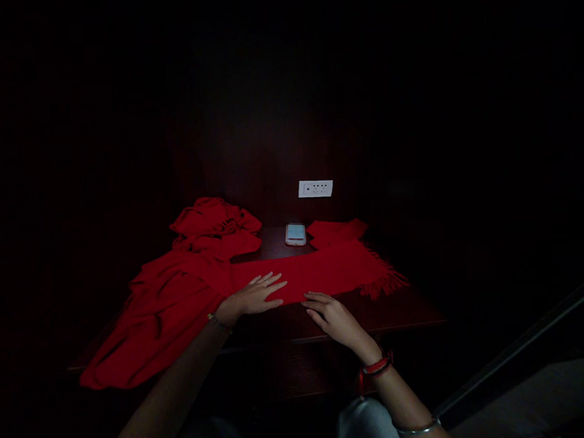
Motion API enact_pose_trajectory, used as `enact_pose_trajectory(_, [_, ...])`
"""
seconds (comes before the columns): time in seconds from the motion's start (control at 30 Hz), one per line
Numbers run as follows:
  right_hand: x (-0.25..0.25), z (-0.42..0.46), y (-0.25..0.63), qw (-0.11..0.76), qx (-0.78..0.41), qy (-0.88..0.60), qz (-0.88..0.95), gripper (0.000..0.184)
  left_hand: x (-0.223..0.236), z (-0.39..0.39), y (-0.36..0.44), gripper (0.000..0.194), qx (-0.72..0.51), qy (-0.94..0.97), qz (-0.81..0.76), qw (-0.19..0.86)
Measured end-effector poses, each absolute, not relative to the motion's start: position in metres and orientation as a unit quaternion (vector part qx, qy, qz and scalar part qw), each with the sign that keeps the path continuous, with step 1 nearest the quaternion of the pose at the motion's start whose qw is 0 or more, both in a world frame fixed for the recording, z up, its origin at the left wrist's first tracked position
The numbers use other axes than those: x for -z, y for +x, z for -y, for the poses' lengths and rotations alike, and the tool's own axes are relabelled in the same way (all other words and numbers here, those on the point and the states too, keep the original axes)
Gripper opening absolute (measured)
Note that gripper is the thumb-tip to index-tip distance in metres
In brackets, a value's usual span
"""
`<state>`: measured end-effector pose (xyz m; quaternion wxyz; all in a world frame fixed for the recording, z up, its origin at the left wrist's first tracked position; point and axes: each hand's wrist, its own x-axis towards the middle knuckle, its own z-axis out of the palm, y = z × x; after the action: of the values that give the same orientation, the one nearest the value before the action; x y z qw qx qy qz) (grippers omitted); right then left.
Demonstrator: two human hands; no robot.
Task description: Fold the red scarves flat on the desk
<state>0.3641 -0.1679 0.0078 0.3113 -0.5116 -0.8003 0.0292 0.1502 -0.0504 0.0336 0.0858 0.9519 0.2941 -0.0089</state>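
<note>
A red fringed scarf (323, 268) lies across the dark table, its flat end with the fringe toward the right and its loose, rumpled part heaped at the left. My left hand (259, 294) rests flat on the scarf with its fingers spread. At the scarf's near edge is my right hand (334, 316), fingers stretched out and fingertips at the cloth; nothing shows in its grasp. Behind the scarf on the left sits a crumpled pile of red cloth (215, 223) with some fringe. A folded red cloth (337, 230) lies at the back right.
A phone (296, 234) with a lit screen lies at the back of the table (404, 312). Above it, a white socket plate (315, 188) is set in the dark wall. My knee (368, 426) is below the table's front edge. Surroundings are very dark.
</note>
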Motion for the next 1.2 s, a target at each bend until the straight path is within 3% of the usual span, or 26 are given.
enact_pose_trajectory(0.27, [-0.038,0.129,0.382,0.373,-0.035,-0.549,0.747,0.027,-0.031,0.041,0.15,0.049,-0.065,0.946,-0.303,0.094])
enact_pose_trajectory(0.47, [-0.031,0.081,0.373,0.215,-0.019,-0.6,0.77,0.048,-0.024,0.03,0.146,0.048,-0.116,0.905,-0.408,0.037])
enact_pose_trajectory(0.6, [-0.013,0.079,0.36,0.171,-0.012,-0.608,0.775,0.045,-0.021,0.031,0.143,0.049,-0.084,0.916,-0.392,0.029])
enact_pose_trajectory(0.97, [-0.011,0.08,0.365,0.238,0.028,-0.575,0.782,0.036,-0.025,0.043,0.137,0.049,-0.072,0.928,-0.364,0.033])
enact_pose_trajectory(1.1, [-0.02,0.09,0.364,0.297,0.029,-0.465,0.833,0.025,-0.039,0.054,0.133,0.033,-0.139,0.952,-0.27,0.032])
enact_pose_trajectory(1.2, [-0.024,0.096,0.359,0.289,0.017,-0.412,0.864,0.023,-0.044,0.058,0.12,0.021,-0.155,0.953,-0.259,0.04])
